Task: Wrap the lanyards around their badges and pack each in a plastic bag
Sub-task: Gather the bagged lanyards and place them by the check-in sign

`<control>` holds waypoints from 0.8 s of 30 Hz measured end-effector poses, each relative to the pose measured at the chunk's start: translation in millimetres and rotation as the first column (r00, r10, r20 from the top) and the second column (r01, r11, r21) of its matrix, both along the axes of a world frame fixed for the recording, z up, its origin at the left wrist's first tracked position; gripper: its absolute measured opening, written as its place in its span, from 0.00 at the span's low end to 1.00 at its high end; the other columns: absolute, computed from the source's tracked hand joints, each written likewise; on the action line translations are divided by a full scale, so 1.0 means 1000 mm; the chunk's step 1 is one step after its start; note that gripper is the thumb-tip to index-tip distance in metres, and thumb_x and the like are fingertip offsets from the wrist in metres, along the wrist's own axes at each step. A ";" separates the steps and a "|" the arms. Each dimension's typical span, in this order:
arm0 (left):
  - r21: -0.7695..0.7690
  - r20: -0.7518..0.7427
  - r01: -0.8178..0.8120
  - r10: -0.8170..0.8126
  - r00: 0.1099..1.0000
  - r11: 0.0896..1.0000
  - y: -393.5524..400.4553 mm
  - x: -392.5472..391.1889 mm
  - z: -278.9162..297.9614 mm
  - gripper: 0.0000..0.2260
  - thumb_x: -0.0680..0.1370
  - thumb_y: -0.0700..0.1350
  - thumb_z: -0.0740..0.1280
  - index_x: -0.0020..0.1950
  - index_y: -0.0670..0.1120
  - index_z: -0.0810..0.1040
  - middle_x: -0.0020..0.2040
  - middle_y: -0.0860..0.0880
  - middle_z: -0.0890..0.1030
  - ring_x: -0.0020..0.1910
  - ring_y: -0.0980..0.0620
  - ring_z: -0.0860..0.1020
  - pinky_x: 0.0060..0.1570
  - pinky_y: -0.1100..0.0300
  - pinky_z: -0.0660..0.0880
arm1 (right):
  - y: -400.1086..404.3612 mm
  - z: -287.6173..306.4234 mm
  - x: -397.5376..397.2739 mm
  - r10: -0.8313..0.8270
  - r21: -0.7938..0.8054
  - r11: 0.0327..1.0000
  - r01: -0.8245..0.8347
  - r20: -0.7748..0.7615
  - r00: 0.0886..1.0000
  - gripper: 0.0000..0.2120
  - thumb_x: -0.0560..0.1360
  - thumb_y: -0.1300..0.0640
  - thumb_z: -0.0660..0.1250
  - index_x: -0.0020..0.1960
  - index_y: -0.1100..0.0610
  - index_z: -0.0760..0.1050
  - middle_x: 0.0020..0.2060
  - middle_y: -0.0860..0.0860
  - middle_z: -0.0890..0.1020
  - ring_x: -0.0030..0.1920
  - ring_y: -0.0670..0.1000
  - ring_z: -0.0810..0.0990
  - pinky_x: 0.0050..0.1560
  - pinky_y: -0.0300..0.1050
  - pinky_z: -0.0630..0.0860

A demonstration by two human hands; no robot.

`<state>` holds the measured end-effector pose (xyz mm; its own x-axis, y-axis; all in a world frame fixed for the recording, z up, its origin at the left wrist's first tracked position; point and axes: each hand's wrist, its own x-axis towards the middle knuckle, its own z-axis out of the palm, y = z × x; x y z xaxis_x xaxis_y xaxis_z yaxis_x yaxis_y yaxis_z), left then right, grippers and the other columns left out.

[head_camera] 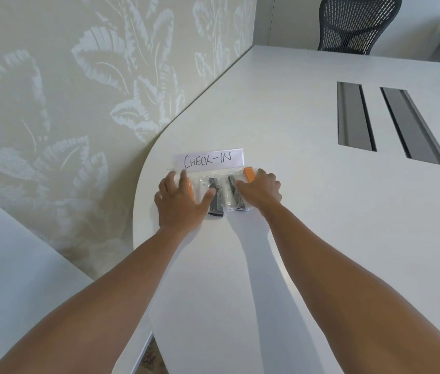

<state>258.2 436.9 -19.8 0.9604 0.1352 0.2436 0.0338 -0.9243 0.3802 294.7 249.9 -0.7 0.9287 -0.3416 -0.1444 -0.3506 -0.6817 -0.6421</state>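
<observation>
White laminate table (308, 211) runs under both your arms, its rounded edge curving off to the outside of your left wrist. Pale leaf-patterned wall (65, 90) stands beyond that edge. Two dark cable slots (389, 122) sit well out past your right hand, toward the far side; a black mesh chair (356, 22) stands at the table's far end.

Just past your fingertips lies a paper sign (209, 160) lettered CHECK-IN, flat on the table.

Your left hand (179, 203) lies flat with fingers spread, palm down on the left plastic bag (205, 190); an orange badge (191, 191) shows beside your palm, and a dark wrapped lanyard (215, 205) pokes out beneath your thumb.

Your right hand (260, 191) presses down on the right plastic bag (231, 197), fingers bent over its far side; whether they curl round anything you cannot tell. A second orange badge (249, 174) peeks out at your knuckles, and a dark lanyard bundle (237, 201) lies inward of your thumb.

The two bags lie side by side, nearly touching, between your hands.
</observation>
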 end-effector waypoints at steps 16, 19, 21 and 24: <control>0.064 -0.069 0.118 -0.113 0.991 0.991 -0.012 -0.005 -0.016 0.32 0.82 0.62 0.54 0.82 0.46 0.56 0.83 0.44 0.49 0.82 0.44 0.44 0.76 0.34 0.43 | 0.022 -0.027 -0.031 0.259 -0.324 0.924 -0.201 0.147 0.955 0.27 0.79 0.36 0.52 0.75 0.46 0.63 0.80 0.51 0.50 0.79 0.58 0.41 0.74 0.67 0.43; 0.114 -0.036 0.112 -0.108 0.993 0.987 -0.018 -0.009 -0.015 0.31 0.83 0.61 0.52 0.81 0.44 0.57 0.83 0.43 0.51 0.82 0.43 0.45 0.76 0.34 0.42 | 0.026 -0.029 -0.034 0.296 -0.385 0.898 -0.214 0.167 0.940 0.28 0.80 0.36 0.50 0.76 0.47 0.62 0.80 0.52 0.50 0.79 0.58 0.40 0.75 0.67 0.40; 0.127 -0.025 0.108 -0.106 0.994 0.986 -0.022 -0.012 -0.016 0.31 0.84 0.60 0.51 0.81 0.43 0.57 0.83 0.42 0.52 0.82 0.43 0.46 0.76 0.35 0.43 | 0.028 -0.031 -0.036 0.307 -0.400 0.891 -0.216 0.180 0.934 0.28 0.80 0.37 0.50 0.76 0.48 0.62 0.80 0.52 0.51 0.79 0.57 0.41 0.75 0.67 0.40; 0.097 -0.045 0.118 -0.114 0.992 0.988 -0.026 -0.013 -0.018 0.30 0.84 0.58 0.49 0.82 0.43 0.56 0.83 0.42 0.52 0.82 0.44 0.46 0.78 0.38 0.44 | 0.029 -0.032 -0.038 0.309 -0.387 0.895 -0.223 0.175 0.935 0.28 0.80 0.38 0.51 0.76 0.48 0.63 0.80 0.52 0.52 0.79 0.57 0.42 0.76 0.65 0.42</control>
<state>245.3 410.5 -37.4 0.9773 -0.0005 0.2119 -0.0626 -0.9559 0.2868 256.6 278.8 -33.1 0.9844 -0.0652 0.1636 0.0017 -0.9254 -0.3789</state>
